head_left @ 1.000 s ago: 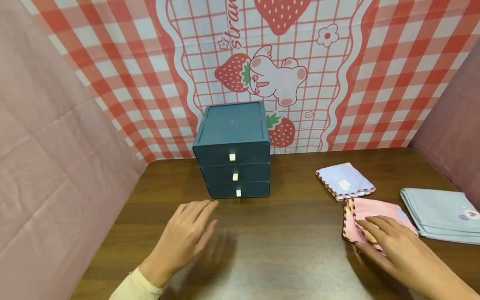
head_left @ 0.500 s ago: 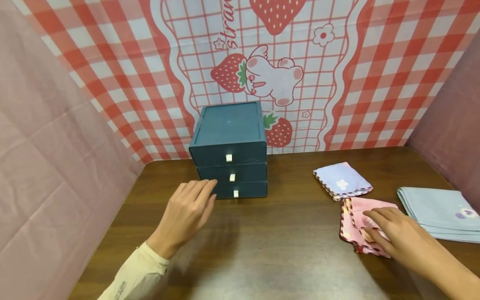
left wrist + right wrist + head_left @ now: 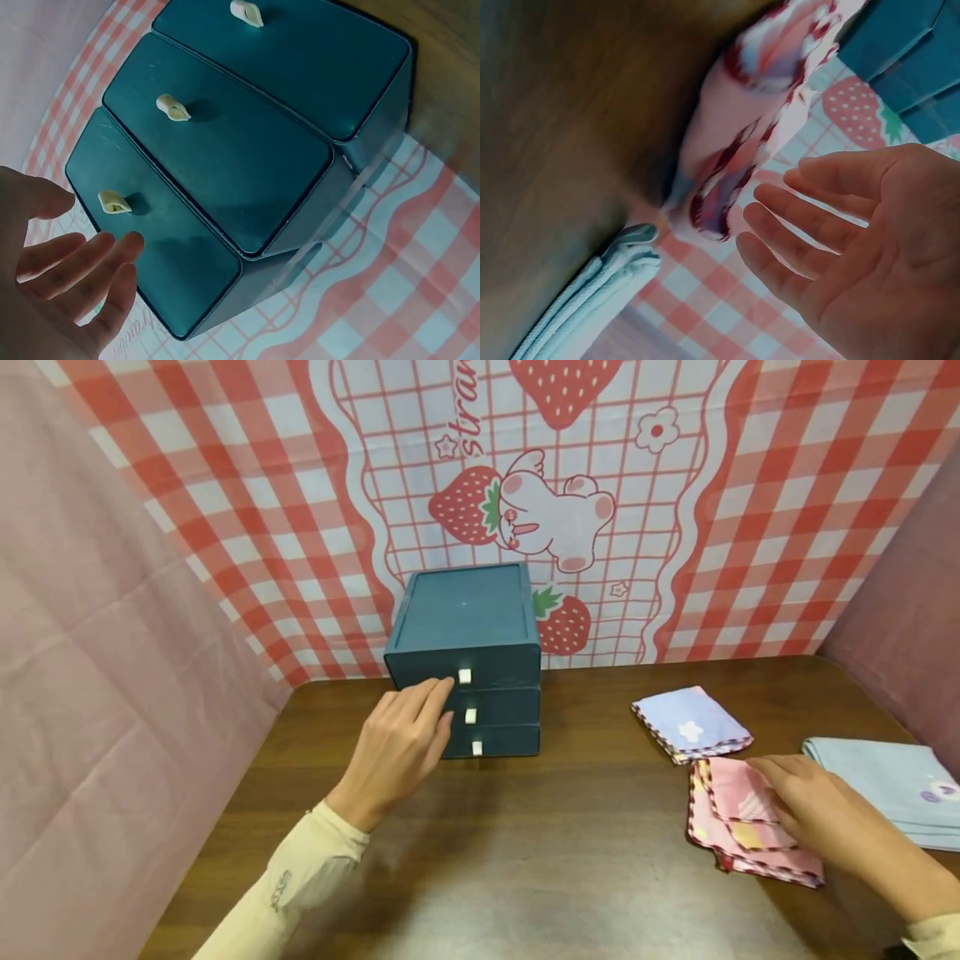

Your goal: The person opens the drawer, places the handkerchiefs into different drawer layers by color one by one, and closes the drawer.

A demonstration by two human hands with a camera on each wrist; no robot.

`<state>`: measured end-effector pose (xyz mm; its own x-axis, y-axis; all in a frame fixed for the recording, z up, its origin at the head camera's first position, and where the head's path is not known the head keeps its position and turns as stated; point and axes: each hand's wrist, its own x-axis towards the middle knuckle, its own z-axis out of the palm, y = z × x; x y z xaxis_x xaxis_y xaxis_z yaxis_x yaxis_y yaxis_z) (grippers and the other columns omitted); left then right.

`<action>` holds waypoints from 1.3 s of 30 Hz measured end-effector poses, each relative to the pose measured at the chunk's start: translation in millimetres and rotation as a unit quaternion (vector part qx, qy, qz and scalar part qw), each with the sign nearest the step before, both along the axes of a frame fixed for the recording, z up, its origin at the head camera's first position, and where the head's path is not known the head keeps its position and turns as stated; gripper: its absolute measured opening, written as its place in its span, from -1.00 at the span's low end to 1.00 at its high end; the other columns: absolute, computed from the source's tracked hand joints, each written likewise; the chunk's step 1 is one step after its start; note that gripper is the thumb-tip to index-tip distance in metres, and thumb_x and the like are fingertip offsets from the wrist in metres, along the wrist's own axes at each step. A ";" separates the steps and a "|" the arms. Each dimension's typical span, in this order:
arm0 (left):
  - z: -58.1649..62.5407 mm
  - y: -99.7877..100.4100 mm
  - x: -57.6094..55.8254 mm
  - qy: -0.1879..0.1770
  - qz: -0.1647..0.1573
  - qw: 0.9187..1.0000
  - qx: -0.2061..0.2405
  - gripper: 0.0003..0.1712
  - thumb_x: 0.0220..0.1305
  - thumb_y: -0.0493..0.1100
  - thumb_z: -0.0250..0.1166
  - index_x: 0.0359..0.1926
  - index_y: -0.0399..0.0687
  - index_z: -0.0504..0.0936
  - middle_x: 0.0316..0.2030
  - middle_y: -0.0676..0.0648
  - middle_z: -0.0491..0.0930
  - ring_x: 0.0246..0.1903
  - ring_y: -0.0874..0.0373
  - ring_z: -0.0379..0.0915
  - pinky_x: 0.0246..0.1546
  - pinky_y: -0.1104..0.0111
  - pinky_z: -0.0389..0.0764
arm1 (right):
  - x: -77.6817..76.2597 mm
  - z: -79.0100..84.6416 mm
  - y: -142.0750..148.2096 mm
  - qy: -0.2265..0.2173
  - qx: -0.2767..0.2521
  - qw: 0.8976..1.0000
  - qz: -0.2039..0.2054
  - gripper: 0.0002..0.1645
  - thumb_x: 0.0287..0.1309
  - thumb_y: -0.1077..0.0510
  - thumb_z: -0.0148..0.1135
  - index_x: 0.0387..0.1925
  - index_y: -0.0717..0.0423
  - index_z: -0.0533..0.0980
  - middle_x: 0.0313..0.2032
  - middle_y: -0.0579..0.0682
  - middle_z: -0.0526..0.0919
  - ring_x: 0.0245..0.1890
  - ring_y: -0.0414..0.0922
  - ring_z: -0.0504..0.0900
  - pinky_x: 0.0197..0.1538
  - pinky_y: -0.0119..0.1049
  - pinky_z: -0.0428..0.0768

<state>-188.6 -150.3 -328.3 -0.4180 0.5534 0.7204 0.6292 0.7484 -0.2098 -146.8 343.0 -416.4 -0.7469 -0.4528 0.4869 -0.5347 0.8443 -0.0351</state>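
A dark teal unit of three drawers (image 3: 465, 610) stands at the back of the table, all its drawers closed. My left hand (image 3: 401, 747) is raised before it with loosely bent fingers, fingertips close to the white top knob (image 3: 465, 677). In the left wrist view a gap shows between the fingers (image 3: 82, 262) and that knob (image 3: 114, 202). On the right, my right hand (image 3: 821, 814) hovers by a folded pink handkerchief (image 3: 757, 860) with a checked edge. The right wrist view shows its fingers (image 3: 810, 217) extended, apart from the handkerchief (image 3: 724, 127).
A folded lavender handkerchief (image 3: 690, 718) with a white flower lies just behind the pink one. To the far right is a folded pale blue towel (image 3: 873, 768). Checked strawberry cloth (image 3: 300, 568) hangs behind the brown table (image 3: 570, 843), and pink cloth (image 3: 112, 693) along the left.
My left hand has risen forward from the table toward the top drawer's knob. My right hand has shifted right and back, uncovering more of the pink handkerchief, whose front part now lies spread nearer me.
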 end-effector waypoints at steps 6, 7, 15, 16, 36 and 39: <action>2.3 -2.2 -9.0 0.022 0.042 0.998 -0.039 -0.45 0.30 -0.19 0.29 0.26 -0.34 0.48 0.05 -0.25 0.61 0.01 -0.07 0.59 -0.17 0.14 0.60 | -14.7 -8.7 6.0 -0.007 0.004 1.000 -0.012 -0.53 -0.28 0.46 0.37 -0.17 0.48 0.55 -0.23 0.38 0.62 -0.16 0.36 0.55 0.06 0.23 0.39; 2.5 -2.8 -9.9 0.023 0.047 0.998 -0.044 -0.45 0.30 -0.19 0.29 0.26 -0.34 0.48 0.06 -0.25 0.61 0.01 -0.07 0.58 -0.17 0.13 0.60 | -17.1 -10.3 7.1 -0.005 0.007 1.000 -0.012 -0.54 -0.29 0.46 0.37 -0.18 0.49 0.55 -0.25 0.38 0.63 -0.16 0.36 0.55 0.07 0.22 0.37; 1.1 1.9 -19.4 0.023 0.049 0.997 -0.051 -0.48 0.27 -0.19 0.32 0.20 -0.34 0.52 0.00 -0.23 0.61 -0.07 -0.07 0.57 -0.19 0.14 0.60 | -21.6 -11.9 17.5 -0.043 0.039 0.997 -0.059 -0.68 -0.21 0.36 0.44 -0.31 0.39 0.58 -0.41 0.23 0.64 -0.34 0.29 0.53 -0.23 0.22 0.49; 0.3 2.1 -20.4 0.023 0.048 0.997 -0.052 -0.50 0.27 -0.19 0.33 0.18 -0.34 0.53 -0.02 -0.22 0.61 -0.09 -0.07 0.57 -0.20 0.15 0.60 | -21.6 -12.9 17.8 -0.048 0.040 0.996 -0.064 -0.69 -0.21 0.35 0.44 -0.33 0.37 0.58 -0.43 0.22 0.63 -0.38 0.27 0.52 -0.27 0.21 0.49; -6.8 17.1 -36.1 0.046 0.029 0.998 -0.033 -0.83 0.42 -0.25 0.19 -0.08 -0.27 0.60 -0.19 -0.17 0.60 -0.27 -0.02 0.56 -0.28 0.20 0.55 | -15.2 1.3 31.3 -0.120 0.051 0.985 -0.116 -0.77 -0.05 0.20 0.46 -0.43 0.06 0.51 -0.62 -0.11 0.49 -0.61 -0.06 0.47 -0.54 -0.01 0.41; -4.8 19.8 -37.8 0.048 0.024 0.998 -0.033 -0.86 0.41 -0.26 0.19 -0.13 -0.27 0.58 -0.22 -0.17 0.59 -0.28 -0.01 0.55 -0.30 0.20 0.54 | -14.8 4.1 34.8 -0.146 0.026 0.981 -0.121 -0.75 -0.02 0.21 0.48 -0.32 0.15 0.56 -0.51 -0.01 0.61 -0.53 -0.01 0.57 -0.47 0.05 0.48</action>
